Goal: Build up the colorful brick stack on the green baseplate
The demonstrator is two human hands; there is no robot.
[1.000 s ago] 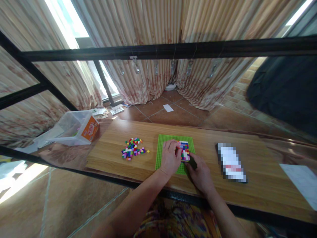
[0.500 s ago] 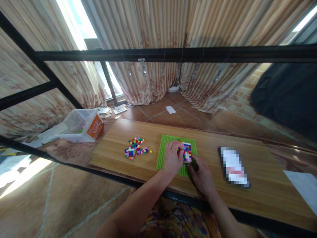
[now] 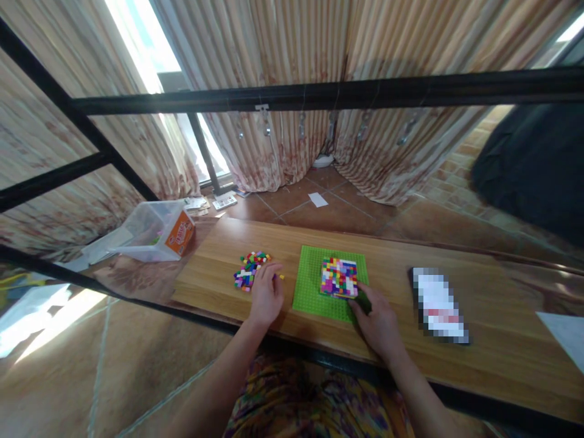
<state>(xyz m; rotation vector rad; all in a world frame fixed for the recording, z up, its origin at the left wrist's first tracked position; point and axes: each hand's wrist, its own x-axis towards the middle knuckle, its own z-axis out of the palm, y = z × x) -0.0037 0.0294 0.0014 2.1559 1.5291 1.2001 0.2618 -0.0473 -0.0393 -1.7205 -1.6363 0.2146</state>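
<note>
A square block of small multicoloured toy bricks [image 3: 339, 277] sits on the green studded baseplate [image 3: 306, 286]. My right hand [image 3: 378, 319] is at the block's near right corner, with thumb and forefinger resting against its edges. My left hand [image 3: 267, 295] is over the right side of a pile of loose toy bricks [image 3: 246, 267], covering some of them. Its thumb and forefinger are apart, and no brick shows between them. A single yellow brick [image 3: 281, 277] lies beside the left fingertips.
On the wooden table [image 3: 214, 267], a blurred phone-like object [image 3: 438, 304] lies at the right. A clear plastic box [image 3: 155, 234] with an orange label stands beyond the left end. A black metal bar [image 3: 292, 97] crosses ahead, before curtains [image 3: 283, 48].
My left hand has moved left from the brick block to the loose pile, uncovering the block's top. My right hand stays at the block's corner. The view has shifted slightly.
</note>
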